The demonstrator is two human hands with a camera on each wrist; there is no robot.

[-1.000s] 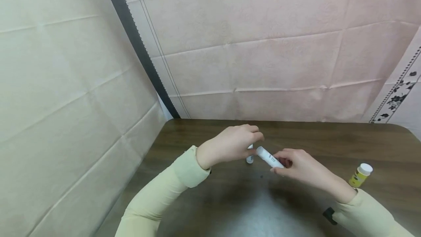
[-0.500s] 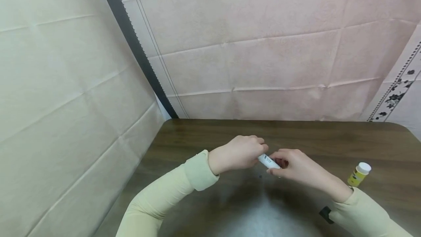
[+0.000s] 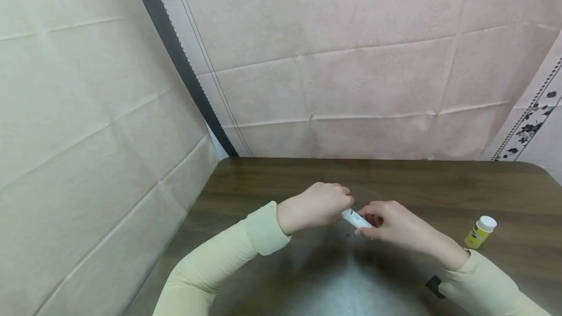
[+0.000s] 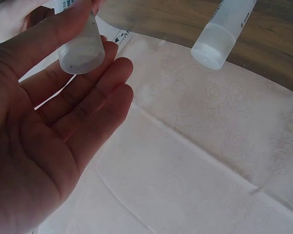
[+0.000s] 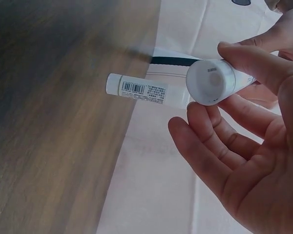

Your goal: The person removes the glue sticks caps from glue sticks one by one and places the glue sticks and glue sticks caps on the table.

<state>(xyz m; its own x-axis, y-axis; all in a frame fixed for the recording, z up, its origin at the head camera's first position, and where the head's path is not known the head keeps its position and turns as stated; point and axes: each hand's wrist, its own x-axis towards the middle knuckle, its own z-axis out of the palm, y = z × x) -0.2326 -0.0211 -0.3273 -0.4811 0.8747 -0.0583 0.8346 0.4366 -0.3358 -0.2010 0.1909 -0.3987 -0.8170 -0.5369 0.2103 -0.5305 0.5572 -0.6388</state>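
Note:
In the head view a white glue stick (image 3: 356, 218) with small print is held tilted above the table, one hand at each end. My left hand (image 3: 317, 204) pinches its translucent cap (image 4: 81, 54) between thumb and fingers. At the other end, my right hand (image 3: 397, 223) grips near the round white base (image 5: 210, 84). A second glue stick (image 5: 142, 90), with a barcode and clear cap, stands upright on the table beside the hands. The left wrist view shows its capped end (image 4: 219, 39); in the head view the left hand hides it.
On the right of the brown wooden table (image 3: 439, 179) stands a yellow bottle (image 3: 480, 232) with a white lid, close to the right forearm. Pale cloth (image 3: 373, 62) hangs behind the table and along its left side. A small black piece (image 3: 434, 286) sits by the right sleeve.
My left hand has come down and right, from loosely open beside the glue stick to gripping its cap end. The standing glue stick is now hidden in the head view. The right hand barely moved.

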